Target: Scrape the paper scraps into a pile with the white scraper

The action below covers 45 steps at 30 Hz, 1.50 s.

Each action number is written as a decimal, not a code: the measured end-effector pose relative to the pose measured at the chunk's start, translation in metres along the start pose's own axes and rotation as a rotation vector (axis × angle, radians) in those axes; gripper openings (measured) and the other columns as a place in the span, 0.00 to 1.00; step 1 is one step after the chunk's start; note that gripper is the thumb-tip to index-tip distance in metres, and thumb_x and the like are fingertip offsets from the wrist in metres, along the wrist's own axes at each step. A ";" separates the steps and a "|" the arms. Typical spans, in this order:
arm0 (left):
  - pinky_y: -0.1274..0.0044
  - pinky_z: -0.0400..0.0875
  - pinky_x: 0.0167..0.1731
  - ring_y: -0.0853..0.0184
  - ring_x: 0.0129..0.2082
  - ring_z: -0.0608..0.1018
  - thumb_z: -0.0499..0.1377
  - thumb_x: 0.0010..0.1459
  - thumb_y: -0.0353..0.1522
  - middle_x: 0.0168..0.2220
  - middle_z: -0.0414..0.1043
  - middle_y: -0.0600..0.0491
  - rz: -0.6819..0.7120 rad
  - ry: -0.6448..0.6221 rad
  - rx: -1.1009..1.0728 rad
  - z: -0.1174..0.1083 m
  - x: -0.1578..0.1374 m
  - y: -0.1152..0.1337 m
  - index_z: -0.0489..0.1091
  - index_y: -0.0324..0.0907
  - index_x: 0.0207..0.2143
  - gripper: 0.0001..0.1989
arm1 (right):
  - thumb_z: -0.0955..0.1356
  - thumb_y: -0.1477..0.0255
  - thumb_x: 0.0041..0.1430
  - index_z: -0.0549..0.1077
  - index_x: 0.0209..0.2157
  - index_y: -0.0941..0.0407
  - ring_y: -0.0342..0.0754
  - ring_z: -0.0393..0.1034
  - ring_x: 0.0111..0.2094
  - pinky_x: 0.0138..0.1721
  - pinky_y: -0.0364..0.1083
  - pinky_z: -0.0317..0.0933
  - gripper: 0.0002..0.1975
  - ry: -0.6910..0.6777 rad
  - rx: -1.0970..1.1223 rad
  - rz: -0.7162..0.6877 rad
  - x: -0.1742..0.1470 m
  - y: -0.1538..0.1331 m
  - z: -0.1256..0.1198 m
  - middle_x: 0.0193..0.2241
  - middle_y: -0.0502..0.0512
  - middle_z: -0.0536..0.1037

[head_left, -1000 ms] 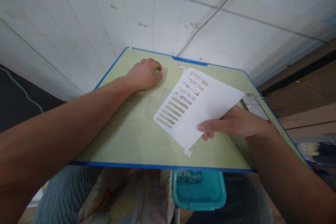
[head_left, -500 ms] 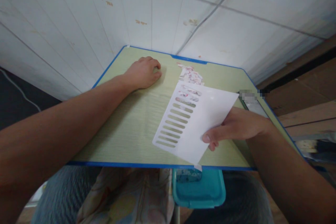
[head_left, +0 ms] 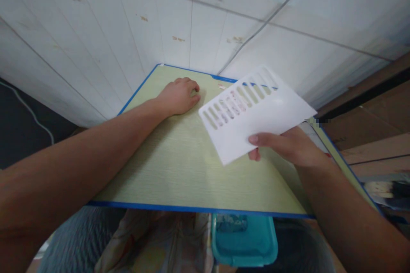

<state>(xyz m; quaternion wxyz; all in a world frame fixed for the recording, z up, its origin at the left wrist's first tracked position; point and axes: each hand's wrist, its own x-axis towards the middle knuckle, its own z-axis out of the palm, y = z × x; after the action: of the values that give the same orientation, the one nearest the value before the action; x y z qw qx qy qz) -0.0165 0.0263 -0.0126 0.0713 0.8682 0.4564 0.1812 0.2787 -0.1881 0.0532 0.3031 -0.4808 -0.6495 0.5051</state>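
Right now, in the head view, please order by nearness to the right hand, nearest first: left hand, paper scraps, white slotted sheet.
1. White slotted sheet: held in the right hand.
2. Paper scraps: leftward, partly seen through its slots.
3. Left hand: farther left.

the head view looks forward and down over the table (head_left: pixel 173 170).
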 end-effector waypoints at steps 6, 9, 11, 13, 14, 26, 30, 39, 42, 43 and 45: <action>0.50 0.76 0.78 0.42 0.74 0.83 0.58 0.78 0.43 0.71 0.85 0.41 0.012 -0.007 0.067 -0.003 -0.005 0.006 0.86 0.49 0.66 0.24 | 0.81 0.47 0.73 0.83 0.26 0.48 0.60 0.84 0.33 0.50 0.59 0.84 0.26 0.399 -0.271 -0.075 0.007 0.013 0.002 0.28 0.57 0.88; 0.49 0.76 0.78 0.40 0.74 0.83 0.57 0.79 0.42 0.73 0.85 0.39 0.006 -0.020 0.076 -0.006 -0.006 0.010 0.86 0.46 0.67 0.25 | 0.79 0.48 0.74 0.83 0.25 0.46 0.62 0.84 0.35 0.51 0.61 0.83 0.25 0.385 -0.317 -0.042 0.007 0.020 0.001 0.28 0.59 0.88; 0.50 0.76 0.78 0.40 0.75 0.83 0.57 0.79 0.41 0.73 0.85 0.38 -0.005 -0.033 0.081 -0.007 -0.007 0.013 0.85 0.45 0.68 0.25 | 0.79 0.50 0.72 0.82 0.25 0.46 0.62 0.84 0.35 0.51 0.61 0.83 0.23 0.393 -0.315 -0.027 0.008 0.022 0.001 0.28 0.58 0.88; 0.51 0.76 0.78 0.41 0.75 0.83 0.56 0.80 0.41 0.74 0.84 0.38 -0.012 -0.046 0.095 -0.008 -0.007 0.015 0.85 0.44 0.69 0.26 | 0.79 0.51 0.68 0.81 0.24 0.46 0.62 0.84 0.34 0.48 0.60 0.82 0.22 0.423 -0.312 -0.017 0.008 0.021 0.003 0.27 0.57 0.87; 0.51 0.76 0.78 0.41 0.75 0.83 0.56 0.80 0.41 0.74 0.84 0.38 -0.013 -0.051 0.101 -0.009 -0.007 0.016 0.85 0.44 0.69 0.26 | 0.78 0.51 0.67 0.81 0.23 0.46 0.62 0.84 0.34 0.47 0.60 0.82 0.21 0.438 -0.319 -0.010 0.009 0.020 0.004 0.26 0.57 0.87; 0.51 0.77 0.78 0.41 0.75 0.83 0.55 0.80 0.41 0.73 0.84 0.36 -0.009 -0.052 0.115 -0.008 -0.007 0.015 0.85 0.42 0.70 0.27 | 0.76 0.53 0.63 0.76 0.18 0.45 0.60 0.84 0.30 0.44 0.58 0.83 0.22 0.451 -0.351 0.014 0.010 0.014 0.006 0.23 0.56 0.84; 0.53 0.78 0.77 0.43 0.74 0.83 0.55 0.81 0.42 0.73 0.84 0.38 0.000 -0.046 0.117 -0.007 -0.007 0.013 0.84 0.43 0.70 0.27 | 0.77 0.56 0.61 0.78 0.18 0.46 0.60 0.83 0.28 0.41 0.57 0.82 0.20 0.441 -0.341 0.013 0.009 0.012 0.003 0.22 0.57 0.84; 0.52 0.78 0.77 0.43 0.74 0.83 0.56 0.81 0.42 0.73 0.85 0.39 0.009 -0.035 0.094 -0.005 -0.005 0.009 0.85 0.46 0.68 0.25 | 0.79 0.58 0.58 0.79 0.17 0.47 0.57 0.80 0.24 0.32 0.55 0.80 0.18 0.402 -0.232 -0.016 0.007 0.007 0.001 0.19 0.56 0.82; 0.53 0.78 0.77 0.43 0.74 0.83 0.57 0.81 0.41 0.73 0.85 0.39 0.000 -0.032 0.093 -0.005 -0.005 0.010 0.85 0.45 0.68 0.25 | 0.79 0.59 0.54 0.79 0.17 0.47 0.56 0.77 0.22 0.28 0.54 0.76 0.16 0.463 -0.201 -0.011 0.009 0.009 0.002 0.18 0.55 0.80; 0.53 0.77 0.78 0.43 0.75 0.83 0.57 0.81 0.41 0.73 0.85 0.39 -0.003 -0.032 0.094 -0.005 -0.005 0.010 0.85 0.45 0.68 0.25 | 0.79 0.59 0.53 0.79 0.17 0.47 0.55 0.76 0.21 0.28 0.54 0.76 0.16 0.468 -0.199 -0.008 0.009 0.009 0.003 0.18 0.55 0.80; 0.53 0.77 0.78 0.43 0.75 0.83 0.57 0.80 0.41 0.74 0.85 0.39 -0.007 -0.036 0.098 -0.006 -0.005 0.012 0.85 0.45 0.69 0.25 | 0.79 0.59 0.53 0.79 0.18 0.48 0.55 0.76 0.21 0.28 0.54 0.76 0.15 0.470 -0.205 -0.005 0.009 0.010 0.004 0.18 0.55 0.80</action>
<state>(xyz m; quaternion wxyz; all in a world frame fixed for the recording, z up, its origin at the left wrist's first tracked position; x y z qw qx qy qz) -0.0127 0.0150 -0.0051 0.0375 0.8721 0.4665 0.1429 0.2748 -0.1807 0.0411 0.3968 -0.6115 -0.6102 0.3104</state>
